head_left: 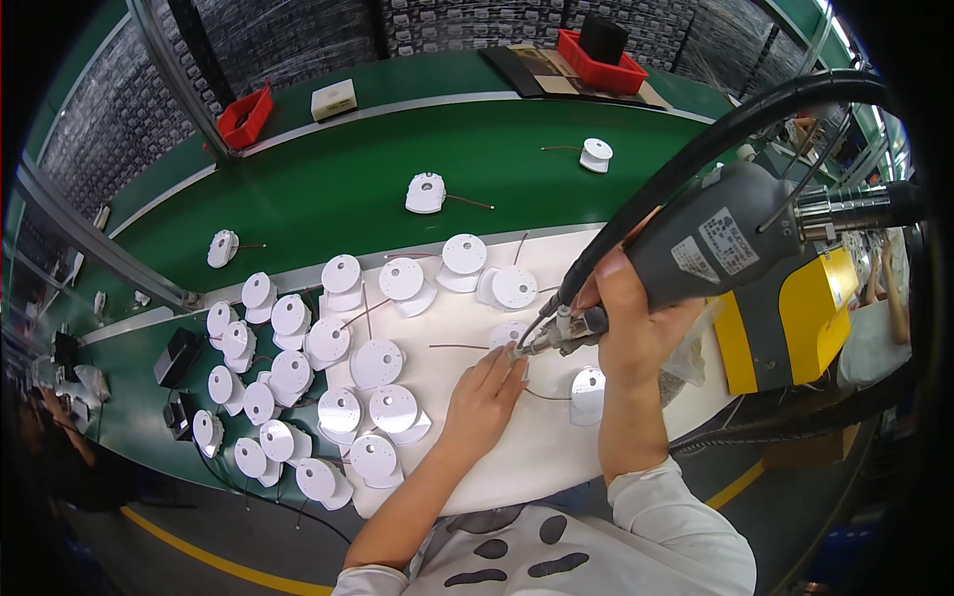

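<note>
leaning over the white mat (556,447), a person is busy with one white round part (507,335). it sits in the middle of the mat, right by the tip of a big grey power tool (711,243). the right hand (636,328) is wrapped tight around that tool. the left hand (484,397) has its fingers bunched at the tip, by the part, but i can't tell if they pinch it or just rest there.

i'd guess this one part is midway. one more white part (587,390) is just beside the right wrist. lots of others (378,363) crowd the left side, some on the mat, some on the green table (139,427). a few lie well apart on the far green belt (328,199). i can't tell which are done and which are left.

now the boxes. the far right red bin (626,77) has a black box (602,40) in it. the far left red bin (245,117) is tipped, and its inside is too dark to tell. near it, a cream box (333,99) hides whatever it may hold.
</note>
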